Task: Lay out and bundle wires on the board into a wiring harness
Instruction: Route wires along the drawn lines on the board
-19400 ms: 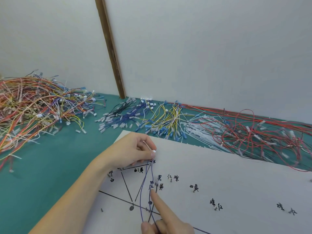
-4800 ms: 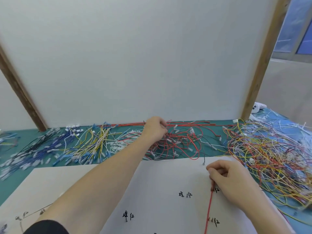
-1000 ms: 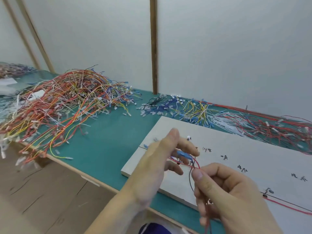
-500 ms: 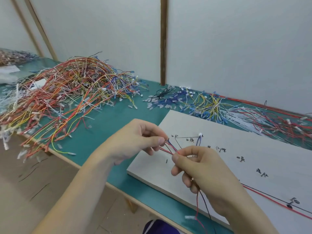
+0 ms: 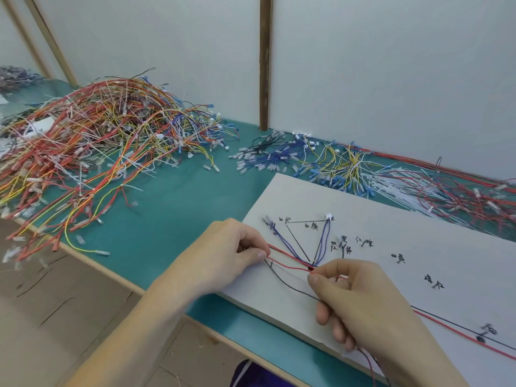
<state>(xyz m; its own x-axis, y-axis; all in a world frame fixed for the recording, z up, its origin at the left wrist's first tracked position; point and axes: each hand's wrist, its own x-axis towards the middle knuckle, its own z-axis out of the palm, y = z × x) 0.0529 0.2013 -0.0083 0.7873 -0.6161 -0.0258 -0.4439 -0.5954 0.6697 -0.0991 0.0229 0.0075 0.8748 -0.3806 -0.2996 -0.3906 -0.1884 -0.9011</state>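
Note:
A white board (image 5: 418,233) with handwritten labels and drawn black lines lies on the teal table. Blue wires (image 5: 321,244) run from small white connectors down to a black junction mark. My left hand (image 5: 226,258) pinches the end of a red wire (image 5: 287,261) at the board's left edge. My right hand (image 5: 360,297) pinches the same red wire close to the junction mark, so a short stretch runs taut between the hands. More red and black wire trails from under my right hand toward me, and a red wire (image 5: 460,339) lies along a black line at lower right.
A big tangled heap of red, orange and yellow wires (image 5: 92,141) covers the table's left. Smaller piles of blue, yellow (image 5: 335,163), white and red wires (image 5: 460,194) line the back wall. The table's wooden front edge (image 5: 125,283) runs diagonally below my left arm.
Both hands have dropped onto the board and drawn apart, pulling the red wire out flat between them. The view has swung slightly right and closer.

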